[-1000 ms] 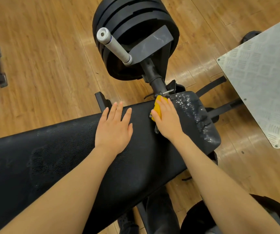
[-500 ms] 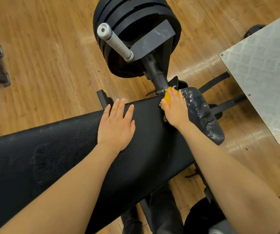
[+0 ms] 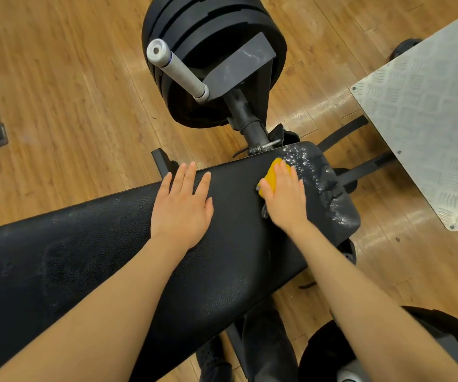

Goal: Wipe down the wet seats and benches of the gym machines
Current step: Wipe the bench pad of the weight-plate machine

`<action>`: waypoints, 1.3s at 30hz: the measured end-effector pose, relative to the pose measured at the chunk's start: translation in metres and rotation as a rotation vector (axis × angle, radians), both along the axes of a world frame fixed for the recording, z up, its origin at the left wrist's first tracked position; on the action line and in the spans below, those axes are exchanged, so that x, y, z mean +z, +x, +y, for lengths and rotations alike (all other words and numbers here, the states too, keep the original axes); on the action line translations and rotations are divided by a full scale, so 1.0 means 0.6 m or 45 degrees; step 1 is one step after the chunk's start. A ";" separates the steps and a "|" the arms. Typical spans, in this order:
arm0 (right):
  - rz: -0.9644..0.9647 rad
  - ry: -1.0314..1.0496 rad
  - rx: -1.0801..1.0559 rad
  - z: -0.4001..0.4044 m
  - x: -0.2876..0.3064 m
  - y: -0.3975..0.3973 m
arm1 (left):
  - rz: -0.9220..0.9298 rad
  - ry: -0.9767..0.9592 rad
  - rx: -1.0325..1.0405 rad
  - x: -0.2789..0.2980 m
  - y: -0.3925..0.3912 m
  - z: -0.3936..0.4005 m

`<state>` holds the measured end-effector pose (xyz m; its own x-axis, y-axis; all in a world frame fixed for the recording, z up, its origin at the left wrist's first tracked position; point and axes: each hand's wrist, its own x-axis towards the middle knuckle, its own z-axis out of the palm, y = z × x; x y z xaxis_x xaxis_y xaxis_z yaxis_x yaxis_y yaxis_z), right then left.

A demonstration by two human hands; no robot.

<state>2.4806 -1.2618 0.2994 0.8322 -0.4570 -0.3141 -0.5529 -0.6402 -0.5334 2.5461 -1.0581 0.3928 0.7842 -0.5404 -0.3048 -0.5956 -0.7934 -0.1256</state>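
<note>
Head view, two hands, left hand (image 3: 181,205), right hand (image 3: 285,198), one bench (image 3: 112,244), one cloth (image 3: 273,172)

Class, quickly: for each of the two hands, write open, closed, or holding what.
Left hand: open, flat on the black padded bench.
Right hand: open, straight fingers pressing the yellow cloth onto the bench.

Bench pad (image 3: 98,252): the long stretch toward its left end is unobstructed black surface. The left hand (image 3: 182,209) lies flat mid-pad; the right hand (image 3: 285,198) covers a yellow cloth (image 3: 273,173) near the right end. Beyond the far edge, a steel post (image 3: 247,119), a grey sleeve bar (image 3: 178,71) and stacked weight plates (image 3: 208,31) crowd close. A checker plate (image 3: 429,111) stands right, apart from the pad's right end.
</note>
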 end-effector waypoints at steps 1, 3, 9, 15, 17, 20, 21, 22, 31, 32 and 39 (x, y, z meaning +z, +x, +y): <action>0.024 -0.004 -0.046 -0.022 -0.008 0.013 | 0.002 0.005 -0.003 0.000 0.000 0.000; 0.054 -0.010 -0.098 -0.054 -0.018 0.031 | 0.000 0.010 -0.007 -0.001 0.000 -0.001; -0.034 0.058 -0.173 0.004 0.001 -0.017 | -0.006 -0.015 -0.001 -0.003 0.000 0.000; 0.035 0.017 -0.028 0.075 0.040 -0.142 | -0.016 -0.023 -0.004 -0.003 0.000 0.000; 0.078 -0.024 -0.046 0.055 0.026 -0.145 | -0.011 -0.022 -0.004 -0.004 0.000 0.000; 0.131 -0.042 -0.277 -0.016 -0.011 -0.121 | -0.003 -0.016 -0.004 -0.003 0.001 0.000; 0.169 -0.033 -0.354 -0.044 -0.022 -0.113 | -0.003 -0.013 -0.005 -0.003 0.001 0.000; 0.212 -0.021 -0.406 -0.068 -0.031 -0.106 | -0.003 -0.013 -0.004 -0.004 0.001 0.001; 0.127 0.044 -0.428 0.027 0.016 -0.173 | 0.003 -0.024 0.000 -0.002 0.001 0.001; 0.133 0.043 -0.412 0.045 0.025 -0.191 | 0.005 -0.024 0.002 -0.001 0.000 0.001; 0.242 0.020 -0.550 -0.043 -0.025 -0.179 | 0.007 -0.009 -0.006 0.001 0.000 -0.001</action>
<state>2.3733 -1.2876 0.2846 0.4941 -0.7425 -0.4523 -0.8556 -0.3229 -0.4047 2.5463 -1.0584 0.3932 0.7800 -0.5462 -0.3055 -0.6000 -0.7914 -0.1171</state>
